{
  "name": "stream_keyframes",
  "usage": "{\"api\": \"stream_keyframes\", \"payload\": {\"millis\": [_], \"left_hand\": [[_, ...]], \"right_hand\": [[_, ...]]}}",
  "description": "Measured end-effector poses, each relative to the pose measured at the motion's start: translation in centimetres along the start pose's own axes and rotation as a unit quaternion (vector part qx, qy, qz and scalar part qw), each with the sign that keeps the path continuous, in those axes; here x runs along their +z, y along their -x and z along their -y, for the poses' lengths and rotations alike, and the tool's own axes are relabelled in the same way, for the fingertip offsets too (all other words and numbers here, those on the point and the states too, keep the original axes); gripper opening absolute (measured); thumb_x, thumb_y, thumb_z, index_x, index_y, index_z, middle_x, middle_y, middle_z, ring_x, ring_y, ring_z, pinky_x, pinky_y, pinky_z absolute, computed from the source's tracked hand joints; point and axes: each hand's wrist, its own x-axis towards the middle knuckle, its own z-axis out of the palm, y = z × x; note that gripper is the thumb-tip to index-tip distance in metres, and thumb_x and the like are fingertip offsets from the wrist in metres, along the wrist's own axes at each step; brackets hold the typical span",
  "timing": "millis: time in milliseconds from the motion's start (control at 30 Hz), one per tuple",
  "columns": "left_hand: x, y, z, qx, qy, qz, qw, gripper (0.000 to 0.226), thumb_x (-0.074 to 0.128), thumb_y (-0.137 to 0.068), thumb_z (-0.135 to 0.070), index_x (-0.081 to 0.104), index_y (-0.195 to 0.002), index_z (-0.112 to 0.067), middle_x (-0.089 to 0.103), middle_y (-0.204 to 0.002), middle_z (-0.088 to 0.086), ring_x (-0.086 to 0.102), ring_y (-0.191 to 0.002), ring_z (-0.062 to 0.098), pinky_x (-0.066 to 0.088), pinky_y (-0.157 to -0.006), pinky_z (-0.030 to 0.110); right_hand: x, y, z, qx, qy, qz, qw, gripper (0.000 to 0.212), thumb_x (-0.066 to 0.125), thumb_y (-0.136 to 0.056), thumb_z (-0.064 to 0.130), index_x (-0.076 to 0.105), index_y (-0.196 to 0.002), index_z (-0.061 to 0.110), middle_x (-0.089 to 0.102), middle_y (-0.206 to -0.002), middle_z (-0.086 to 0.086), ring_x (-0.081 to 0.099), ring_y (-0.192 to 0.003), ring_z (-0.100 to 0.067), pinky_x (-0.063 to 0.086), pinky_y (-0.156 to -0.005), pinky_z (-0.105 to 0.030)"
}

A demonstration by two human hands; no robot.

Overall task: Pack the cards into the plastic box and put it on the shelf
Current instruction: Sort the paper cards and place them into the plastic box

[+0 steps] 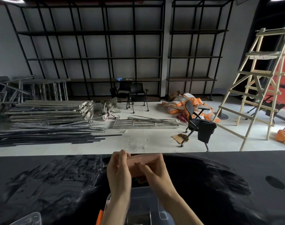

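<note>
I hold a stack of pinkish cards (138,169) upright over the black table, pressed between both hands. My left hand (118,171) grips the stack's left edge. My right hand (156,172) grips its right edge, with fingers across the front card. Directly below my wrists sits the clear plastic box (145,203), open at the top, near the table's front edge. The tall black shelf (90,59) stands against the far wall across the room.
A clear lid or second container (30,219) lies at the lower left, and an orange item (99,216) sits beside the box. Beyond the table's far edge lie metal bars (46,120), chairs (198,125), orange sacks (184,103) and a wooden ladder (258,82).
</note>
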Motion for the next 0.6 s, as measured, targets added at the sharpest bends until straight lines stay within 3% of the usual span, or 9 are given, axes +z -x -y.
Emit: {"api": "stream_keyframes", "payload": {"millis": [67,167,233,300,433,500,600], "left_hand": [[0.3,-0.5,0.0,0.043,-0.039,-0.020,0.998,0.026,0.055,-0.097,-0.018,0.057,-0.074,-0.006,0.057,-0.062,0.004,0.050,-0.060,0.015,0.041,-0.062,0.033],[-0.3,-1.8,0.0,0.108,-0.150,-0.028,0.982,0.014,0.056,-0.096,-0.017,0.058,-0.082,-0.015,0.056,-0.056,-0.002,0.050,-0.049,0.008,0.039,-0.053,0.030],[-1.1,-2.3,0.2,0.143,-0.230,-0.032,0.962,0.005,0.057,-0.094,-0.016,0.058,-0.091,-0.019,0.060,-0.056,-0.004,0.055,-0.050,0.010,0.035,-0.048,0.026],[-1.2,-2.3,0.4,0.170,-0.278,-0.031,0.945,0.007,0.058,-0.092,-0.013,0.058,-0.093,-0.020,0.060,-0.055,-0.006,0.056,-0.051,0.010,0.033,-0.048,0.024],[-0.1,-1.8,-0.2,0.197,-0.347,0.038,0.916,0.009,0.056,-0.089,-0.022,0.050,-0.095,-0.026,0.062,-0.055,-0.012,0.056,-0.054,0.010,0.037,-0.051,0.029],[-0.2,-1.9,-0.4,0.176,-0.301,0.039,0.936,0.016,0.059,-0.092,-0.033,0.050,-0.101,-0.024,0.066,-0.066,-0.012,0.064,-0.065,0.012,0.042,-0.055,0.028],[-0.4,-1.5,0.0,-0.010,-0.111,0.000,0.994,0.038,0.054,-0.094,-0.052,0.053,-0.106,-0.016,0.069,-0.084,0.001,0.067,-0.076,0.017,0.052,-0.067,0.034]], "right_hand": [[0.1,0.2,-0.2,0.000,-0.001,0.006,1.000,0.033,0.073,-0.086,0.029,0.053,-0.110,0.017,0.077,-0.098,-0.012,0.075,-0.090,-0.029,0.061,-0.069,-0.040],[-0.9,0.3,-0.2,0.001,0.034,0.050,0.998,0.033,0.076,-0.088,0.026,0.055,-0.111,0.013,0.076,-0.092,-0.014,0.073,-0.078,-0.023,0.056,-0.063,-0.034],[-1.4,-0.1,0.0,-0.022,0.066,0.049,0.996,0.038,0.081,-0.083,0.025,0.057,-0.110,0.015,0.073,-0.094,-0.013,0.071,-0.079,-0.017,0.058,-0.064,-0.032],[-1.4,-0.4,0.7,-0.041,0.084,0.050,0.994,0.044,0.084,-0.078,0.028,0.057,-0.111,0.017,0.074,-0.096,-0.008,0.073,-0.084,-0.019,0.062,-0.068,-0.038],[-0.8,-0.4,1.3,-0.043,0.312,0.158,0.936,0.043,0.049,-0.054,0.043,0.061,-0.082,0.013,0.070,-0.069,-0.007,0.064,-0.060,-0.020,0.056,-0.058,-0.043],[-1.3,-0.2,0.7,-0.032,0.278,0.147,0.949,0.036,0.050,-0.060,0.039,0.059,-0.076,0.007,0.064,-0.058,-0.007,0.058,-0.052,-0.020,0.053,-0.053,-0.046],[-1.0,0.0,-0.5,0.023,0.096,0.063,0.993,0.030,0.065,-0.092,0.035,0.064,-0.092,0.005,0.063,-0.061,0.000,0.058,-0.051,-0.015,0.050,-0.046,-0.034]]}}
